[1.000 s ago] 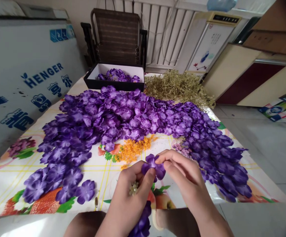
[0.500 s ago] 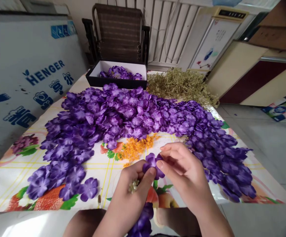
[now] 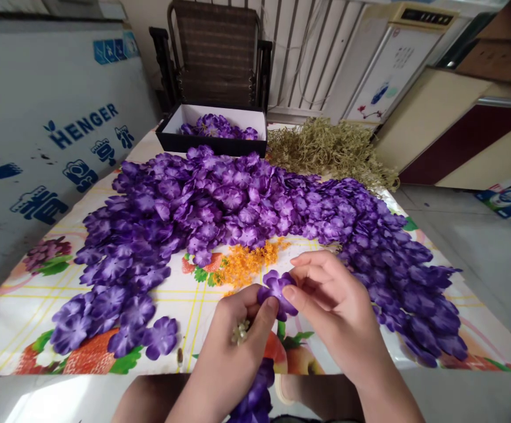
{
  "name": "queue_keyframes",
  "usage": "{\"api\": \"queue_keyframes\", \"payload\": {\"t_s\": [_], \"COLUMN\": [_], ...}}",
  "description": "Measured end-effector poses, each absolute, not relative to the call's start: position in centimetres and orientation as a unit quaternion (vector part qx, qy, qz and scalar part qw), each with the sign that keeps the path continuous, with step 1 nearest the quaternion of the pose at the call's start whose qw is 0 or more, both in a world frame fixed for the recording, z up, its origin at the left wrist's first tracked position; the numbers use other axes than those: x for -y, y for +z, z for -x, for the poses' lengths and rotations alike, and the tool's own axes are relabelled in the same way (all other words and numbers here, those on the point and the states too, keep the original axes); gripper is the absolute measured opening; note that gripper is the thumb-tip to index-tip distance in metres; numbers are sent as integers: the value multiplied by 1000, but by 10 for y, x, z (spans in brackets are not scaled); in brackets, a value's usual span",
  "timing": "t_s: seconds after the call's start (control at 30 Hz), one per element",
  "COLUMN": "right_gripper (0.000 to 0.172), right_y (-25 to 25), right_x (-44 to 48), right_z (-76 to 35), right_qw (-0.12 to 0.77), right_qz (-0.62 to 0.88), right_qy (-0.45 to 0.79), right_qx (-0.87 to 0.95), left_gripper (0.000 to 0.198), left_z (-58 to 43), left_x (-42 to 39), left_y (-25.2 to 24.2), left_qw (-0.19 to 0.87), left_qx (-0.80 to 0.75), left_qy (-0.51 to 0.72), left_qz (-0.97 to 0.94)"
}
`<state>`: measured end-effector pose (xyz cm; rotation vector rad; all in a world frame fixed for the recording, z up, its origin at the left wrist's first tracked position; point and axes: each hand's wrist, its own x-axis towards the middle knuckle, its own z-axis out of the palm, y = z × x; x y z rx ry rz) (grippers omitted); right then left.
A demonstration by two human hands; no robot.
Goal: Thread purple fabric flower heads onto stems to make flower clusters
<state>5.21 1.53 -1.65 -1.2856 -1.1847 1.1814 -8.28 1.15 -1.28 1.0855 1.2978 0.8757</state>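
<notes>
Above the table's near edge, a purple artificial flower [image 3: 278,292] is pinched between the thumb and fingers of my left hand [image 3: 242,329]. Its petals face up and spread apart. My right hand [image 3: 332,305] grips the flower's right petal between thumb and fingertip, with the other fingers loosely curled. A small pale green bud cluster [image 3: 240,332] pokes out of my left fist; its stem is hidden. More purple flowers [image 3: 255,390] hang below my left hand. Just beyond both hands lie small orange sprigs [image 3: 247,262] on the patterned tablecloth [image 3: 185,317].
A wide curved heap of purple petal flowers [image 3: 220,200] covers much of the table. Behind it stand a black box [image 3: 211,145] holding purple flowers and a pile of olive-green stems [image 3: 330,147]. A large printed carton [image 3: 61,70] borders the left; a chair [image 3: 215,53] stands at the back.
Both hands keep their grip on the flower and have barely moved. The view has shifted slightly, so the surroundings sit a little further right.
</notes>
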Motion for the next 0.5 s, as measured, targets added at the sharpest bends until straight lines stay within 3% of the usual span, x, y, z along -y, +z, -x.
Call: {"api": "queue_keyframes", "payload": {"t_s": [0.5], "right_gripper": [13], "right_y": [-29], "right_x": [-25], "right_z": [-55], "right_qw": [495], "right_qz": [542], "right_qy": [435], "right_qx": [522], "left_gripper": [30], "left_z": [81], "left_x": [-19], "left_y": [-15], "left_qw": [515], "left_qx": [-584], "left_qy": [383], "left_qz": [-498]}}
